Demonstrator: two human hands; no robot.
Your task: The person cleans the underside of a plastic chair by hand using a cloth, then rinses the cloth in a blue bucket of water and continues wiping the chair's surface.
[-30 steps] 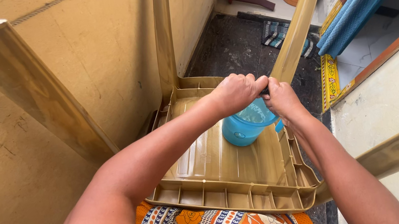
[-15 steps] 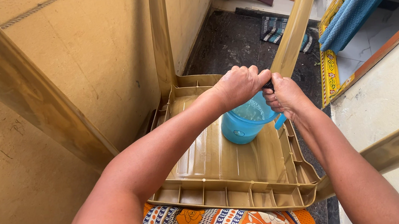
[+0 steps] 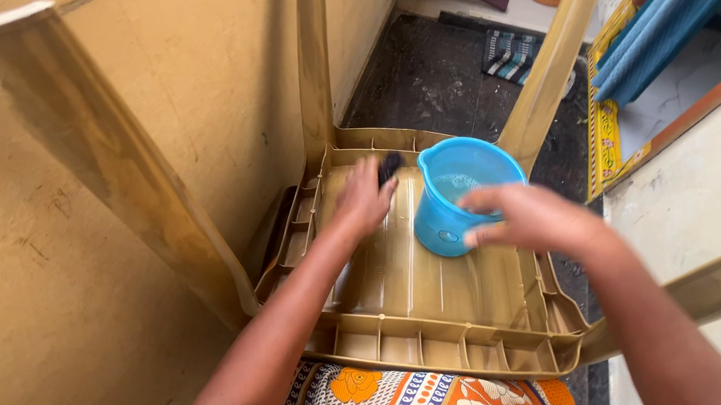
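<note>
The left hand (image 3: 366, 194) lies palm-down on the underside of an overturned tan plastic chair (image 3: 413, 290), its fingers closed over a small dark cloth (image 3: 390, 167) that sticks out beyond the fingertips, pointing away from the person. The right hand (image 3: 525, 217) hovers loosely open, holding nothing, just in front of a blue mug (image 3: 460, 191) standing upright between the two hands, mouth up.

1. We have one view, from a camera worn on the head.
2. We look steeply down and forward over both forearms.
3. We sit close above the overturned chair (image 3: 412, 281).
4. No second view shares it.
</note>
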